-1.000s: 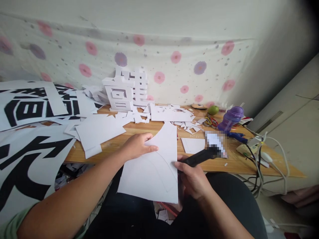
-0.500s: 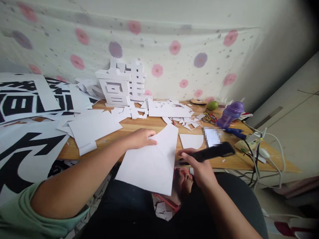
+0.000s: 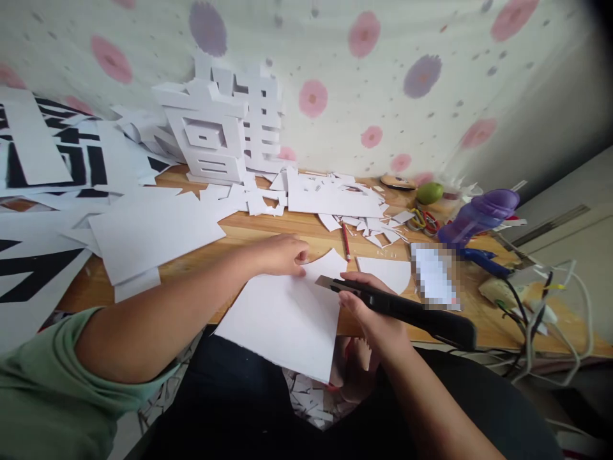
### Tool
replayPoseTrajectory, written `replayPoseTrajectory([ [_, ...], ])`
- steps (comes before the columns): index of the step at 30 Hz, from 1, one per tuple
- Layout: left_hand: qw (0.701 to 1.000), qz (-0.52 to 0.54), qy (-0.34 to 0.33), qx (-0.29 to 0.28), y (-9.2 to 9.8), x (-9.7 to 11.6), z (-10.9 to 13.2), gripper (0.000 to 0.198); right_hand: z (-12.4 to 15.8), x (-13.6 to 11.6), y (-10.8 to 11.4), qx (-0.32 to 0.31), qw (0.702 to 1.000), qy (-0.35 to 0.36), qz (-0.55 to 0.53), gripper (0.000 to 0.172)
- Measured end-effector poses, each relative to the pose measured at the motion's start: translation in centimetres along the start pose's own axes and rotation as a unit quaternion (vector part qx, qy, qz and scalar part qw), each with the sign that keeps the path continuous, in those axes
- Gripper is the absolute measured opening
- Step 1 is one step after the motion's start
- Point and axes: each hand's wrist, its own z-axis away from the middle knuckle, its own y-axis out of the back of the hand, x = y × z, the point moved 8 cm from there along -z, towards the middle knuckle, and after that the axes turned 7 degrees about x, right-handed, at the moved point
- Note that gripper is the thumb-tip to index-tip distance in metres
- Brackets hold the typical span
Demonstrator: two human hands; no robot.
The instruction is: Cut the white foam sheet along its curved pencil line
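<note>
My left hand point(image 3: 282, 254) pinches the top edge of a white foam sheet point(image 3: 285, 319) that hangs over the front edge of the wooden table point(image 3: 268, 233) and above my lap. My right hand point(image 3: 371, 313) is wrapped round the black handle of a utility knife point(image 3: 407, 310), its tip resting at the sheet's upper right edge. A curved white offcut point(image 3: 385, 271) lies on the table just right of the blade, and a red pencil point(image 3: 345, 241) lies behind it.
White 3D foam characters point(image 3: 220, 128) stand at the back against a flowered cloth. White sheets and scraps point(image 3: 148, 233) cover the left and middle. At the right are a purple bottle point(image 3: 479, 217), a green fruit point(image 3: 430, 192), coloured scissors handles point(image 3: 424, 220) and cables point(image 3: 536, 306).
The view has moved closer and lower. My right hand has brought the knife leftward and turned its tip onto the sheet's upper right edge. My left hand keeps its hold on the sheet.
</note>
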Motion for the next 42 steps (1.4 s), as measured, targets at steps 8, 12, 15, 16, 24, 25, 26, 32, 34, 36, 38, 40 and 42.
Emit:
replayPoseTrajectory([
  [8,0.994,0.061,-0.09,-0.02,-0.9,-1.0,-0.6,0.026,-0.6,0.8,-2.3,-0.046,0.993,0.049,0.092,0.023],
  [12,0.993,0.072,-0.091,-0.019,-1.2,-1.1,-0.6,0.026,-0.4,0.6,-2.4,-0.047,0.99,0.038,0.124,0.022],
  [15,0.993,0.074,-0.086,-0.02,-1.2,-1.2,-0.6,0.027,-0.2,0.0,-2.5,-0.032,0.989,0.033,0.142,0.02],
  [16,0.994,0.073,-0.085,-0.019,-1.2,-1.2,-0.6,0.027,-0.2,-0.1,-2.5,-0.031,0.989,0.032,0.144,0.02],
  [24,0.994,0.069,-0.077,-0.02,-1.4,-1.3,-0.8,0.027,-0.2,-0.5,-2.7,-0.029,0.987,0.042,0.151,0.019],
  [25,0.995,0.067,-0.077,-0.02,-1.4,-1.3,-0.8,0.028,-0.2,-0.5,-2.7,-0.026,0.987,0.044,0.152,0.019],
  [26,0.995,0.066,-0.077,-0.019,-1.4,-1.3,-0.8,0.028,-0.3,-0.5,-2.7,-0.026,0.987,0.045,0.154,0.019],
  [32,0.995,0.059,-0.076,-0.021,-1.5,-1.4,-0.9,0.029,-0.4,-1.0,-3.4,-0.067,0.978,0.075,0.183,0.016],
  [34,0.995,0.056,-0.075,-0.023,-1.5,-1.4,-0.9,0.03,-0.3,-1.2,-3.6,-0.082,0.974,0.091,0.191,0.015],
  [36,0.995,0.053,-0.075,-0.025,-1.5,-1.4,-0.9,0.03,-0.1,-1.5,-3.7,-0.1,0.969,0.106,0.198,0.016],
  [38,0.995,0.05,-0.077,-0.025,-1.5,-1.3,-0.9,0.029,0.0,-1.6,-3.7,-0.112,0.967,0.112,0.201,0.016],
  [40,0.995,0.046,-0.079,-0.024,-1.5,-1.3,-0.8,0.029,0.1,-1.6,-3.6,-0.115,0.967,0.112,0.199,0.016],
  [42,0.995,0.043,-0.082,-0.024,-1.4,-1.3,-0.8,0.029,0.1,-1.6,-3.5,-0.118,0.967,0.111,0.196,0.016],
])
